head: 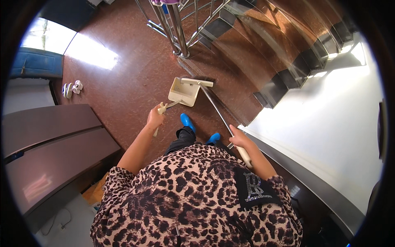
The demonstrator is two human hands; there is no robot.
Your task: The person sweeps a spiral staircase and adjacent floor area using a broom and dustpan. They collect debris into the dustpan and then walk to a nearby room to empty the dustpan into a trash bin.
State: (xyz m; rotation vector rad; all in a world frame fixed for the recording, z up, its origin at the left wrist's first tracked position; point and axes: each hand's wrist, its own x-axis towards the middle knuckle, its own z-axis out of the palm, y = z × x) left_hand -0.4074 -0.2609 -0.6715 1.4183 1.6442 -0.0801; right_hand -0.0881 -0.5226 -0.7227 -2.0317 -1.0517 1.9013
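My left hand [156, 117] grips the pale handle of a long-handled dustpan [188, 98]. The cream plastic pan is in front of my feet, its open side facing away from me. In my right hand [240, 138] is the metal pole of a broom [214, 102], with the cream grip end below my fist. The broom's cream head [197, 81] lies across the far edge of the pan, and its dark bristles point towards the stairs. Whether the bristles touch the floor I cannot tell.
Stairs [247, 61] with dark-edged steps climb at the upper right, beside a chrome railing post [180, 34]. A white wall [324, 123] runs along the right. To the left are a two-door refrigerator [58, 148] and a pair of sneakers [68, 90]. Blue shoe covers [187, 121] are on my feet.
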